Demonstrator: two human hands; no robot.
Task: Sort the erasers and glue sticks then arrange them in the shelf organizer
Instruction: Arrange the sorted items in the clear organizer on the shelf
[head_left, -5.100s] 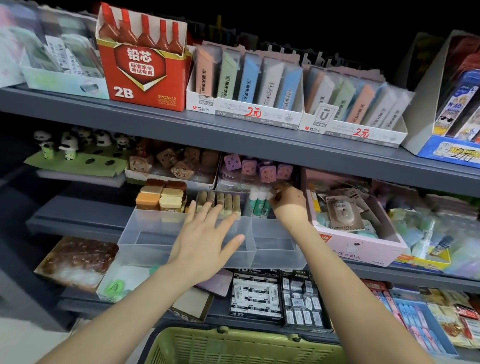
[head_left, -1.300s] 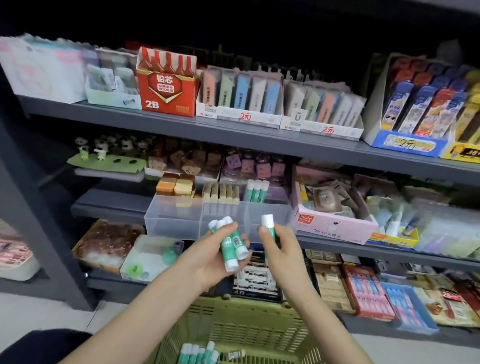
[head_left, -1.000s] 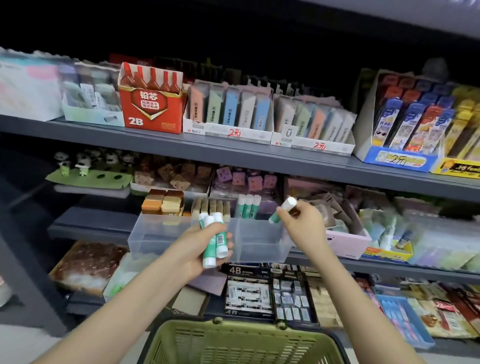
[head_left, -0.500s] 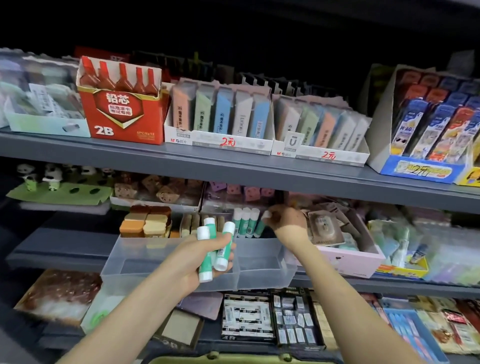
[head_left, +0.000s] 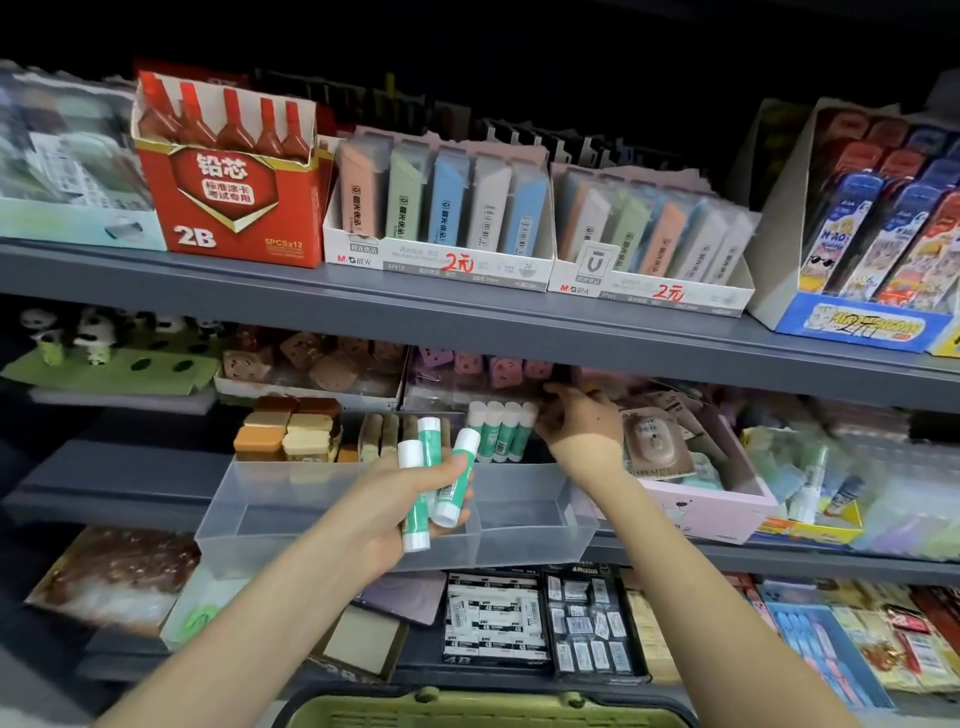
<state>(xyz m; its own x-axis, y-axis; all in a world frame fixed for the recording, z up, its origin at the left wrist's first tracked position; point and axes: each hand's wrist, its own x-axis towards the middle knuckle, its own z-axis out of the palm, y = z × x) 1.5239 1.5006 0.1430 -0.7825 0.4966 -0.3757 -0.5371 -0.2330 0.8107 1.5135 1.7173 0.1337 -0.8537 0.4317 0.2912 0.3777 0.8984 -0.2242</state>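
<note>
The left hand (head_left: 400, 499) grips three green-and-white glue sticks (head_left: 441, 470) in a loose fan, caps up, in front of the clear shelf organizer (head_left: 291, 501) on the middle shelf (head_left: 130, 483). The right hand (head_left: 579, 421) reaches to the back of the organizer's right-hand compartment. Its fingers are curled at the right end of a row of standing glue sticks (head_left: 498, 434). Whether it grasps a stick there I cannot tell, since the fingers hide that spot. The brown and cream erasers (head_left: 288, 428) sit stacked at the back of the left compartment, apart from the glue.

The step looks like setting one stick upright at the end of the row. To do it well, seat the base flat on the organizer floor, touching its neighbour, cap up like the others. Let go only once it stands alone, because a sideways nudge could topple the row. The left hand does best close by, so that the next stick passes across easily, one at a time
</note>
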